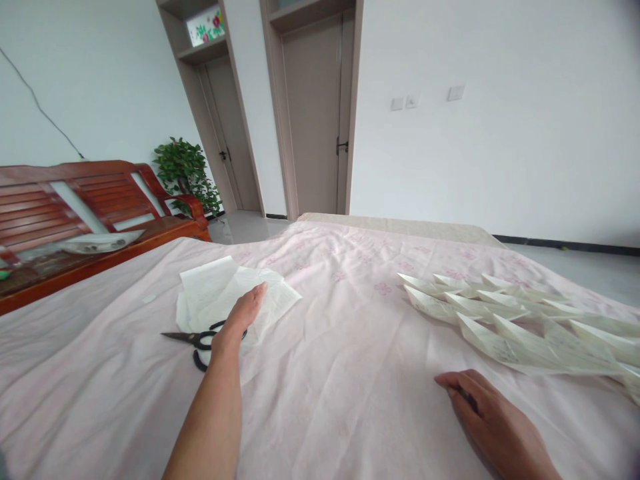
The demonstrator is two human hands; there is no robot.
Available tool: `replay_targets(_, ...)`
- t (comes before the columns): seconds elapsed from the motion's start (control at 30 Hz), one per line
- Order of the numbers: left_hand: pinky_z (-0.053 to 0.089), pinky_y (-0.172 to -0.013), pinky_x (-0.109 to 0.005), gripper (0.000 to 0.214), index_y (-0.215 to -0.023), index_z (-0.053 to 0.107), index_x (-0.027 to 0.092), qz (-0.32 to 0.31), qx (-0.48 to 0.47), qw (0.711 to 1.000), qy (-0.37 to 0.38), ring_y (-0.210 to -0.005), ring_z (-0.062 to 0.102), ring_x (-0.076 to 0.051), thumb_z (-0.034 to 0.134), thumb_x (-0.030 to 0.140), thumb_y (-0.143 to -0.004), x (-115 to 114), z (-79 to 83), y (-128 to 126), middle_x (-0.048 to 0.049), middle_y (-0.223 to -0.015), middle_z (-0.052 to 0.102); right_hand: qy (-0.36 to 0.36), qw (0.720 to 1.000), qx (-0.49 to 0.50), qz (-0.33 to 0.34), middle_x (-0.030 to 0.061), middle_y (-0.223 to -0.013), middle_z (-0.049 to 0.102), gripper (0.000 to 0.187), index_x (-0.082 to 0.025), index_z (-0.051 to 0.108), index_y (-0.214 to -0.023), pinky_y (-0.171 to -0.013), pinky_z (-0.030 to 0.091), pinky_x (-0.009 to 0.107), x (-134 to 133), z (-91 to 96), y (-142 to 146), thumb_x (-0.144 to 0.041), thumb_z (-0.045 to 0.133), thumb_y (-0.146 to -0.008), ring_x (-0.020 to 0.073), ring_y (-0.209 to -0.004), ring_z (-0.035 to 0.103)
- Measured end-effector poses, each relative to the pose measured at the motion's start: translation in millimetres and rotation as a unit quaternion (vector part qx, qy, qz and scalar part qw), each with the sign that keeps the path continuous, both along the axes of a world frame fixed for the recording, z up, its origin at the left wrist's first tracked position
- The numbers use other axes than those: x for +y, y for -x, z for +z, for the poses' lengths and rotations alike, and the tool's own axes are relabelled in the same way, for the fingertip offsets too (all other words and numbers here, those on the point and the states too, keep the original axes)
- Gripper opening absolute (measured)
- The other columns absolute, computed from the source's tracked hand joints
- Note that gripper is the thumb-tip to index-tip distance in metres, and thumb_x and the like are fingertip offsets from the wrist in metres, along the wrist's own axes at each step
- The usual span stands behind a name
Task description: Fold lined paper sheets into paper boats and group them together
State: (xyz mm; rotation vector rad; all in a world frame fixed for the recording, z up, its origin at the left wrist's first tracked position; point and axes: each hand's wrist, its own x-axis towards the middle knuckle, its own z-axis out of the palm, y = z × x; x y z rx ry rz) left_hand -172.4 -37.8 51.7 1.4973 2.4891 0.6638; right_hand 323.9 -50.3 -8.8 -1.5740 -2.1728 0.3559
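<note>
My left hand point(246, 312) reaches over a loose pile of thin cream paper sheets point(207, 287), its visible digit stretched out on the paper; the other fingers are mostly hidden. Black-handled scissors point(203, 340) lie partly behind my left wrist, blades pointing left. My right hand point(493, 413) rests low on the right of the pink bedspread, its fingers pinched together. A dark sliver shows between those fingers, too small to name. Just beyond it stand several folded, boat-like cream paper pieces point(525, 347) in overlapping rows with pointed tips.
A pink flower-patterned bedspread point(340, 373) covers the wrinkled surface beneath my hands. A small white scrap point(149, 299) lies left of the sheets. Beyond are a wooden bench point(107, 200) with papers on it, a leafy plant point(183, 167) and two closed doors point(315, 113).
</note>
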Motion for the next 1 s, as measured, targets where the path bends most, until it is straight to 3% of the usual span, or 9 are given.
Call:
replay_targets(0.07, 0.037, -0.108, -0.031, 0.059, -0.142, 0.047, 0.022, -0.002, 0.007, 0.999, 0.043, -0.134, 0.047, -0.022, 0.041, 0.051, -0.092, 2.1, -4.7, 0.4, -0.0074, -0.146, 0.050, 0.001, 1.000, 0.003, -0.001, 0.0021, -0.109, 0.067, 0.029, -0.030, 0.066, -0.102, -0.082, 0.052, 0.033, -0.9, 1.4, 1.3, -0.043, 0.043, -0.091, 0.0218, -0.098, 0.065)
replay_targets(0.17, 0.032, -0.110, -0.052, 0.084, -0.150, 0.033, 0.021, 0.026, 0.028, 0.994, 0.105, -0.140, 0.036, -0.036, 0.062, 0.050, -0.076, 5.8, -12.6, -3.9, -0.0158, -0.154, 0.037, -0.005, 1.000, 0.011, -0.003, 0.0028, -0.107, 0.068, 0.029, -0.030, 0.067, -0.099, -0.080, 0.052, 0.033, -1.6, 2.9, 2.1, -0.044, 0.043, -0.090, 0.0228, -0.097, 0.065)
replay_targets(0.27, 0.027, -0.106, -0.066, 0.086, -0.151, 0.029, 0.025, 0.060, 0.051, 0.987, 0.140, -0.143, 0.025, -0.043, 0.062, 0.044, -0.074, 10.5, -19.5, -14.0, -0.0167, -0.158, 0.026, -0.006, 1.000, 0.021, 0.004, 0.0029, -0.107, 0.068, 0.028, -0.030, 0.067, -0.100, -0.082, 0.052, 0.034, -1.5, 2.8, 1.1, -0.043, 0.044, -0.090, 0.0232, -0.098, 0.065)
replay_targets(0.5, 0.031, -0.101, -0.066, 0.068, -0.149, 0.033, 0.026, 0.091, 0.098, 0.979, 0.152, -0.140, 0.029, -0.044, 0.047, 0.020, -0.083, 17.2, -29.3, -34.6, -0.0163, -0.157, 0.027, -0.003, 1.000, 0.006, -0.002, 0.0017, -0.109, 0.067, 0.029, -0.030, 0.067, -0.101, -0.084, 0.052, 0.033, -2.1, 3.2, 1.5, -0.043, 0.043, -0.090, 0.0222, -0.100, 0.065)
replay_targets(0.63, 0.033, -0.101, -0.065, 0.065, -0.150, 0.031, 0.026, 0.100, 0.116, 0.977, 0.146, -0.140, 0.029, -0.044, 0.041, 0.017, -0.086, 16.5, -31.7, -38.5, -0.0167, -0.159, 0.024, -0.016, 1.000, 0.007, 0.002, 0.0009, -0.107, 0.069, 0.028, -0.031, 0.068, -0.099, -0.081, 0.053, 0.032, -1.2, 3.0, 1.3, -0.042, 0.044, -0.089, 0.0216, -0.097, 0.066)
replay_targets(0.8, 0.034, -0.101, -0.065, 0.069, -0.152, 0.026, 0.028, 0.084, 0.118, 0.976, 0.161, -0.141, 0.028, -0.043, 0.042, 0.014, -0.086, 13.2, -27.2, -37.4, -0.0157, -0.161, 0.017, -0.013, 1.000, 0.003, 0.007, 0.0018, -0.107, 0.068, 0.029, -0.030, 0.068, -0.100, -0.084, 0.052, 0.034, 0.3, 0.3, -0.8, -0.043, 0.043, -0.090, 0.0223, -0.097, 0.066)
replay_targets(1.0, 0.040, -0.098, -0.059, 0.079, -0.149, 0.030, 0.036, 0.053, 0.104, 0.976, 0.184, -0.142, 0.029, -0.040, 0.048, 0.005, -0.079, 9.7, -19.3, -34.7, -0.0119, -0.163, 0.013, -0.011, 1.000, -0.003, 0.000, 0.0008, -0.109, 0.068, 0.029, -0.031, 0.067, -0.102, -0.082, 0.052, 0.032, 1.8, -4.0, -1.8, -0.044, 0.044, -0.090, 0.0218, -0.098, 0.066)
